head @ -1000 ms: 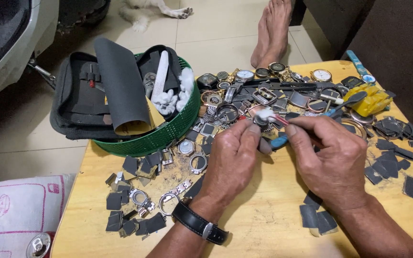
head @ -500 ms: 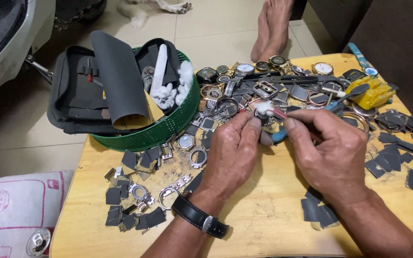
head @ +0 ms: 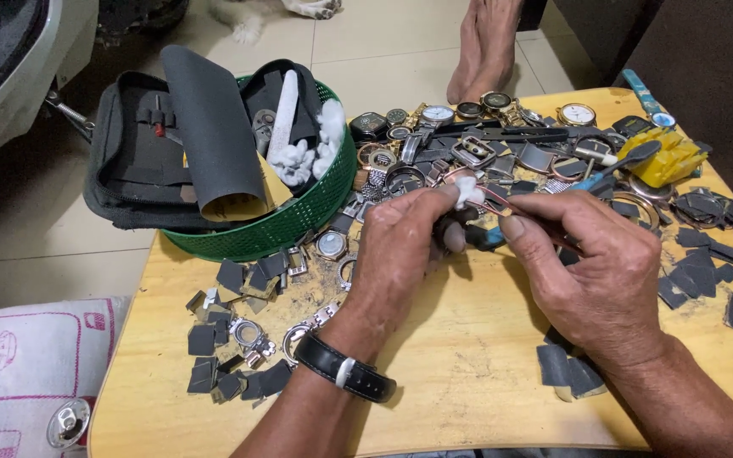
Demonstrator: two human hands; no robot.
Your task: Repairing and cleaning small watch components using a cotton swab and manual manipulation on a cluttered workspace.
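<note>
My left hand [head: 400,250], with a black watch on its wrist, pinches a small watch part wrapped in a white cotton tuft [head: 467,193] above the wooden table [head: 468,365]. My right hand [head: 591,271] grips thin red-handled tweezers [head: 502,203] whose tip meets the cotton. Both hands hover close together just in front of a heap of watch cases and straps [head: 485,144].
A green plastic basket [head: 299,225] at the left holds a black pouch, rolled sandpaper [head: 214,136] and cotton. Small dark sandpaper squares [head: 231,339] lie scattered left and right. A yellow tool [head: 672,157] sits far right. Another person's bare feet [head: 489,47] rest beyond the table.
Both hands stayed together over the same spot, shifting slightly toward me and left; the cotton tuft is turned a little between the fingers.
</note>
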